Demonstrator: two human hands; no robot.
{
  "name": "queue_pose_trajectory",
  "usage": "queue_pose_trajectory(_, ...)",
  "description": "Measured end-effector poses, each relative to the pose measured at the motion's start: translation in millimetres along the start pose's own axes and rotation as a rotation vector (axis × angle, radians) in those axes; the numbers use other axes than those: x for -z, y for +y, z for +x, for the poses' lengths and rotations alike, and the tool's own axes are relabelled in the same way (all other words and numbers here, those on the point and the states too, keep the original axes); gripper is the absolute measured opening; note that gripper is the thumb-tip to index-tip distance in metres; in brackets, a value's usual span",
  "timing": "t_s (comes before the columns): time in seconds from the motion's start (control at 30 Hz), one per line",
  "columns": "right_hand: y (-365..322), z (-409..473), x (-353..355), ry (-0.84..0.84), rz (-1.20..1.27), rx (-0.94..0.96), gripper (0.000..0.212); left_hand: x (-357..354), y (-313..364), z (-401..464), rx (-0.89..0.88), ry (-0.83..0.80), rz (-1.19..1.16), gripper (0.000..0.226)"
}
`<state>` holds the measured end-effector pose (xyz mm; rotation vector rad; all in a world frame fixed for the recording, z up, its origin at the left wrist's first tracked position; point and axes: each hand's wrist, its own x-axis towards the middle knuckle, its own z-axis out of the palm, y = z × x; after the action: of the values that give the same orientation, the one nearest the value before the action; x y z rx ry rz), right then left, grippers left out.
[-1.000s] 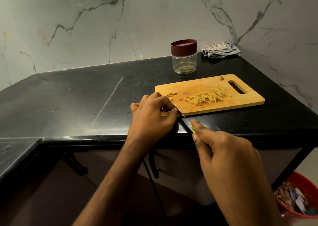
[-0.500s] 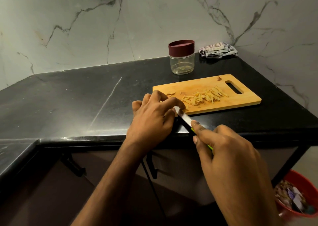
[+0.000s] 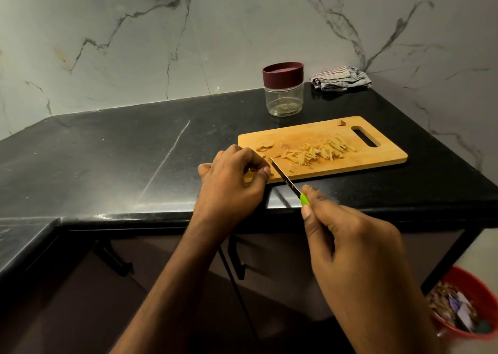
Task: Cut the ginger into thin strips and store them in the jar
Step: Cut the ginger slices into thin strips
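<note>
A wooden cutting board [image 3: 377, 162] lies on the black counter with a pile of thin ginger strips [image 3: 320, 151] across its middle and a few ginger slices [image 3: 265, 146] near its left end. My left hand [image 3: 231, 178] sits at the board's left front corner, fingers curled, pinching a small ginger piece that is mostly hidden. My right hand [image 3: 350, 251] grips a green-handled knife [image 3: 285, 177]; its blade tip lies on the board right beside my left fingertips. A clear jar [image 3: 283, 100] with a maroon lid on it stands behind the board.
A folded striped cloth [image 3: 341, 78] lies in the back corner against the marble wall. A red bin [image 3: 463, 308] with scraps stands on the floor at lower right. The black counter [image 3: 121, 151] stretches to the left; its front edge runs under my wrists.
The knife blade has slid forward onto the board beside my left fingers, after drawing back toward me half a second ago. My left hand stays at the board's corner.
</note>
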<state>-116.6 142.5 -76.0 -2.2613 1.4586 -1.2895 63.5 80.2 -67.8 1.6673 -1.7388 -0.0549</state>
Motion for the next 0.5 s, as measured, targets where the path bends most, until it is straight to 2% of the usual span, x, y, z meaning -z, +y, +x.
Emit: queue_pose_trajectory(0.5,-2.0,-2.7,2.3,0.011,-0.009,0.006,0.033,2.0,1.4,2.2,0.075,0.019,-0.073,0.017)
